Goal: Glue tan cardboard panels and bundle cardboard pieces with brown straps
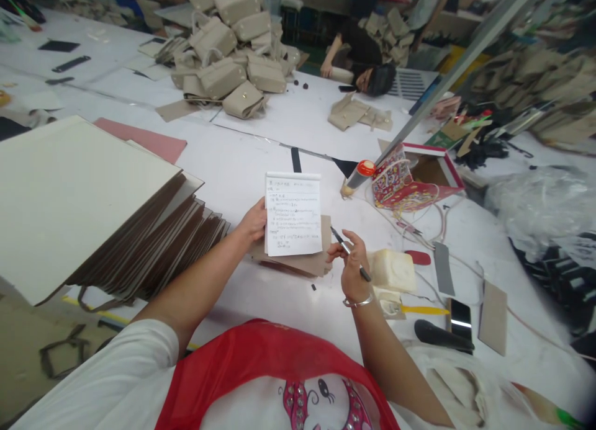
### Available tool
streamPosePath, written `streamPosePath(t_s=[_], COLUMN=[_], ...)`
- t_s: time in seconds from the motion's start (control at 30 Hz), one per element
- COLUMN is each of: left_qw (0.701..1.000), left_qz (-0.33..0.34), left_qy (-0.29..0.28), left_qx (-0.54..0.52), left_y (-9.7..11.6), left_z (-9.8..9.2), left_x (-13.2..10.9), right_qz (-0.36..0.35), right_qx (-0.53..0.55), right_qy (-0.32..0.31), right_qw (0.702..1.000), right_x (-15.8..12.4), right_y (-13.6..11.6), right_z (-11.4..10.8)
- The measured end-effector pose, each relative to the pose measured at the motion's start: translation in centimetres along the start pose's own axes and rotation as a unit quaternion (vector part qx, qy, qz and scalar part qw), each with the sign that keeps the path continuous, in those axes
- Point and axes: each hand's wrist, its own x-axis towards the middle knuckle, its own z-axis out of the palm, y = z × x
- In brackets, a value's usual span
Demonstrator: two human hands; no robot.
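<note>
My left hand [254, 222] grips the left edge of a small white notepad [293, 214] covered in handwriting, holding it up over a few tan leather pieces [305, 264] on the white table [242, 163]. My right hand [352, 265] is closed round a dark pen [347, 251], its tip pointing up-left toward the notepad's right edge. A silver bracelet sits on my right wrist.
A tall stack of beige sheets [88, 200] lies at the left. A cream block [393, 270], yellow-handled tool [421, 309], phone [460, 319], red patterned box [412, 179] and glue bottle [358, 175] lie at the right. Beige handbags [233, 51] are piled far back, near a person resting on the table [367, 64].
</note>
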Motion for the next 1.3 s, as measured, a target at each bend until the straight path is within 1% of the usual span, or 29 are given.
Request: streamPosePath(t_s=[0.1, 0.17, 0.3, 0.43, 0.5, 0.6, 0.77, 0.83, 0.9, 1.1, 1.3], left_qw=[0.999, 0.999, 0.998, 0.998, 0.998, 0.999, 1.000, 0.999, 0.999, 1.000, 1.000], left_qz=[0.016, 0.019, 0.034, 0.034, 0.030, 0.019, -0.008, -0.014, -0.016, -0.025, -0.023], left_qy=[0.021, 0.029, 0.016, 0.014, 0.013, 0.010, 0.023, 0.028, 0.029, 0.008, -0.005], left_qx=[0.021, 0.029, 0.045, 0.051, 0.046, 0.034, 0.017, 0.015, 0.011, -0.003, -0.018], left_y=[-0.7, -1.0, -1.4, -1.8, -1.9, -2.0, -1.6, -1.5, -1.4, -1.4, -1.4], left_z=[-0.9, -1.3, -1.6, -2.0, -2.2, -2.3, -1.9, -1.8, -1.8, -2.1, -2.4], left_x=[0.8, 1.0, 1.2, 1.4, 1.6, 1.6, 1.6, 1.6, 1.5, 1.5, 1.5], right_qz=[0.045, 0.077, 0.104, 0.110, 0.088, 0.026, -0.091, -0.140, -0.167, -0.166, -0.156], right_qx=[0.069, 0.076, -0.003, -0.072, -0.117, -0.180, -0.254, -0.280, -0.300, -0.343, -0.319], right_qy=[-0.018, -0.023, -0.003, 0.023, 0.030, 0.016, -0.023, -0.024, -0.019, -0.016, -0.006], right_qw=[0.996, 0.994, 0.995, 0.991, 0.989, 0.983, 0.963, 0.950, 0.939, 0.925, 0.935], right_x=[1.3, 2.2, 3.6, 3.7, 3.2, 2.4, 1.7, 1.6, 1.4, 1.1, 1.4], right_y=[0.7, 1.0, 1.6, 3.2, 4.1, 5.1, 5.0, 4.9, 5.1, 6.0, 5.2], right_z=[1.1, 2.1, 4.4, 6.5, 7.0, 7.2, 6.8, 6.8, 6.8, 7.0, 6.8])
